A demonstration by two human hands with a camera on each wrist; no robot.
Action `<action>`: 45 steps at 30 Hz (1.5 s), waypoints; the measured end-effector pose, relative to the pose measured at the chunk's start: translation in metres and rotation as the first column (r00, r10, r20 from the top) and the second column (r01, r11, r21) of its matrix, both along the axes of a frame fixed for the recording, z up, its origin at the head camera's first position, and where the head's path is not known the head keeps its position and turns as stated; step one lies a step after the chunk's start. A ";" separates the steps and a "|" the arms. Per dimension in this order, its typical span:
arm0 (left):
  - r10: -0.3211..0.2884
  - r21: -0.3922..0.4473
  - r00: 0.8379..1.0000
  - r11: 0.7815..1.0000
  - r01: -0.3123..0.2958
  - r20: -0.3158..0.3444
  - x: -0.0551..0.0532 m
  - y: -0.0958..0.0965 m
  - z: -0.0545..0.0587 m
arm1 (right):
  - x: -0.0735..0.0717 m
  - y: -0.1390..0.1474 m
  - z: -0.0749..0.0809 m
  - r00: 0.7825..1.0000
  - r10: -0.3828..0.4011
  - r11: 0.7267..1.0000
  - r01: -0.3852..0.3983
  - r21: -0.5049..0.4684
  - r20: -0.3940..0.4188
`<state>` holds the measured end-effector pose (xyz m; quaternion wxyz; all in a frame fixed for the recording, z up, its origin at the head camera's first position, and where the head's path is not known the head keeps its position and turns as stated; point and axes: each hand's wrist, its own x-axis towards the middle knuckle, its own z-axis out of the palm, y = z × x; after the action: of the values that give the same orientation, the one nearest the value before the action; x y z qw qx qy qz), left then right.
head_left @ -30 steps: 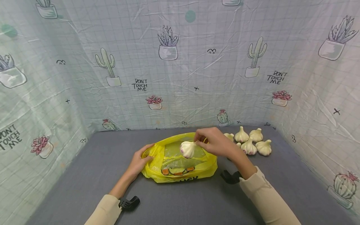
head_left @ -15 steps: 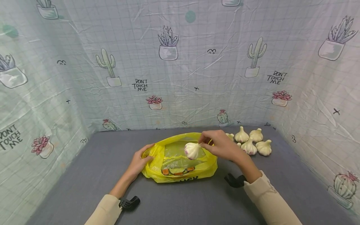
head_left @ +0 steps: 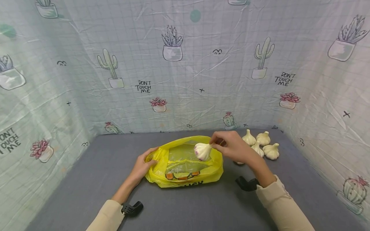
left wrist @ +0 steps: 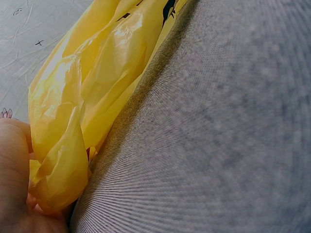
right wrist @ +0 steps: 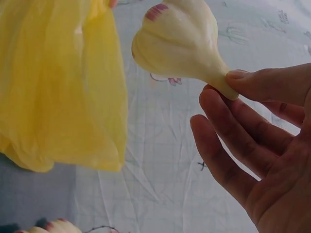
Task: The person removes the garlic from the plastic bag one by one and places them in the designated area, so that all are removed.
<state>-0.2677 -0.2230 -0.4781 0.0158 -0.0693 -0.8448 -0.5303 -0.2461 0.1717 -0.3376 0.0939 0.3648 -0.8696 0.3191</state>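
A yellow plastic bag (head_left: pixel 188 183) lies on the table with its mouth spread wide, its pale inside showing. My left hand (head_left: pixel 143 164) grips the bag's left rim, and in the left wrist view crumpled yellow plastic (left wrist: pixel 63 170) sits between thumb and fingers. Above the right part of the bag's mouth, my right hand (head_left: pixel 234 147) pinches a white garlic bulb (head_left: pixel 202 151) by its stem. In the right wrist view the garlic bulb (right wrist: pixel 180 41) has a purple patch, and thumb and fingertips meet on its neck while another finger stays apart from it.
Several more garlic bulbs (head_left: pixel 263 138) lie grouped on the grey table (head_left: pixel 185 208) to the right of the bag, some partly hidden behind my right hand. A cactus-print cloth (head_left: pixel 188 73) rises around the back and sides of the table.
My right hand has shifted to the right with the garlic bulb, from over the middle of the bag's mouth towards its right side. My left hand and the bag stay in place.
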 end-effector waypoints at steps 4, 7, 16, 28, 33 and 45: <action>-0.005 0.006 1.000 1.000 0.005 -0.002 0.000 -0.001 0.000 | 0.000 0.007 0.002 1.000 -0.012 1.000 0.011 -0.013 -0.018; -0.009 0.016 1.000 1.000 0.009 -0.004 0.001 0.000 0.000 | 0.000 0.012 0.004 0.999 -0.030 0.999 0.030 -0.011 -0.022; -0.009 0.021 1.000 1.000 0.009 -0.003 0.000 0.000 0.001 | 0.000 0.029 0.012 0.998 -0.069 0.997 0.069 -0.016 -0.010; -0.004 0.001 1.000 1.000 0.004 -0.026 0.000 0.000 -0.002 | -0.004 0.060 0.016 0.987 -0.155 0.988 0.156 -0.006 0.040; -0.003 0.006 1.000 1.000 0.003 -0.018 -0.001 0.000 -0.003 | -0.006 0.071 0.018 0.980 -0.189 0.982 0.189 0.008 0.067; -0.002 0.012 1.000 1.000 0.002 -0.002 -0.001 0.000 -0.003 | -0.010 0.099 0.016 0.967 -0.233 0.971 0.238 -0.032 0.101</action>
<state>-0.2685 -0.2230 -0.4808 0.0166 -0.0705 -0.8417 -0.5351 -0.2558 0.2706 -0.3219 0.0972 0.2410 -0.9031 0.3419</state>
